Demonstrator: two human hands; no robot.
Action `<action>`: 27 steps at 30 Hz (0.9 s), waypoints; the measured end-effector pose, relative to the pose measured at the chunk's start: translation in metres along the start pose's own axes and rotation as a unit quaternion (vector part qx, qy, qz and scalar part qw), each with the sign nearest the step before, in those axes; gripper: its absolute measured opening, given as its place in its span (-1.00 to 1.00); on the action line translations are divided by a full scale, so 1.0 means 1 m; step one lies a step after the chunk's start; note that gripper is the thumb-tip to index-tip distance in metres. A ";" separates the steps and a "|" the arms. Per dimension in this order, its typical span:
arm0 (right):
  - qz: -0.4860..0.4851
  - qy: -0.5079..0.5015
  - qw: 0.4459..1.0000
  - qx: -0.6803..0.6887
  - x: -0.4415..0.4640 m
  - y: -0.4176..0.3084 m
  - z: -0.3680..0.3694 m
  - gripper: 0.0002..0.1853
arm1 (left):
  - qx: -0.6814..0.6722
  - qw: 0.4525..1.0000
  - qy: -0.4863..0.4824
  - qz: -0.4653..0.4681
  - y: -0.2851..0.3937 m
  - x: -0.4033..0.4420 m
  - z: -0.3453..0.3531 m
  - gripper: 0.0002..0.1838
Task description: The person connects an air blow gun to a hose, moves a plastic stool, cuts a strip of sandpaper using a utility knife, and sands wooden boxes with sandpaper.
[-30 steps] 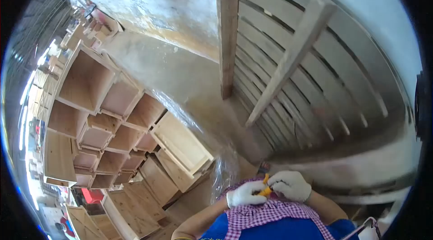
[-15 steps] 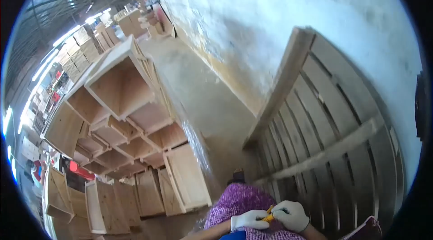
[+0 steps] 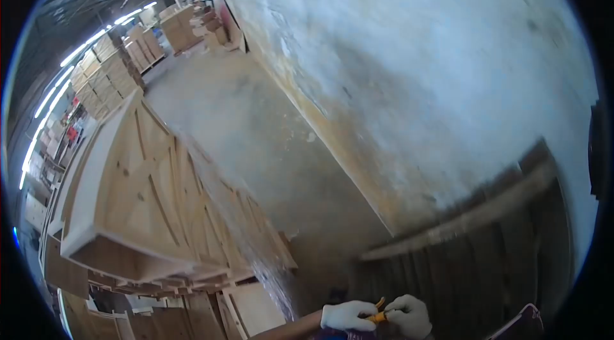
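My left hand [image 3: 348, 316], in a white glove, is closed around a small yellow-orange object [image 3: 378, 317] low in the view. Its kind is too small to make out, though a thin orange piece sticks up from it. My right hand [image 3: 410, 317], also white-gloved, pinches the other end of the same object. Both hands are held close together in front of my body.
Stacked wooden cabinet frames [image 3: 144, 193] with clear plastic wrap [image 3: 272, 282] stand on the left. A slatted wooden pallet [image 3: 473, 276] leans against the white wall [image 3: 435, 71] on the right. Concrete floor [image 3: 236, 103] runs between them toward stacked boxes [image 3: 102, 78].
The view has moved forward along the passage: the cabinet frames and pallet now sit lower and nearer. Both hands stay together on the yellow-orange object.
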State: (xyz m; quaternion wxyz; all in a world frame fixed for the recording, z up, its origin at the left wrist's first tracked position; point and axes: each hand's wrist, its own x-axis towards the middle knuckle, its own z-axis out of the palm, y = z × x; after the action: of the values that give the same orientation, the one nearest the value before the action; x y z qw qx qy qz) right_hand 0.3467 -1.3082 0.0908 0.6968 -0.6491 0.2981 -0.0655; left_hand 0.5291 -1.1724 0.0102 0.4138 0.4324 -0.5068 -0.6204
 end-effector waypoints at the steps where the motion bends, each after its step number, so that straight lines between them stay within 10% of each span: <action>1: 0.097 -0.032 0.994 0.024 0.020 0.001 0.000 -0.80 | -0.148 0.975 -0.028 -0.161 0.032 -0.008 -0.025 -0.65; 5: 0.013 -0.066 0.940 0.335 0.085 -0.024 0.033 -0.52 | -0.083 0.992 0.085 -0.039 0.034 -0.020 -0.077 -0.71; 12: -0.011 -0.122 0.992 0.007 0.167 -0.107 0.066 -0.82 | -0.139 0.971 0.191 -0.020 0.054 -0.049 -0.116 -0.65; 14: -0.148 -0.161 0.973 -0.073 0.197 -0.105 0.074 -0.76 | -0.069 0.961 0.264 -0.041 0.094 -0.068 -0.129 -0.66; 18: 0.005 -0.227 0.942 0.246 0.234 -0.153 0.120 -0.70 | -0.244 0.920 0.306 0.006 0.115 -0.098 -0.160 -0.65; 27: -0.095 -0.409 0.906 0.044 0.443 -0.166 0.206 -0.64 | -0.205 0.841 0.500 -0.015 0.106 -0.119 -0.305 -0.72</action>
State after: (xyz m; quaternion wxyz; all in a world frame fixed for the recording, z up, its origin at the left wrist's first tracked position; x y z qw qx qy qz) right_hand 0.8594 -1.3668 0.0969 0.7760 -0.6128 -0.0794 0.1267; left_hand 0.8625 -1.1570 0.0945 0.6811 0.5965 -0.0861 -0.4158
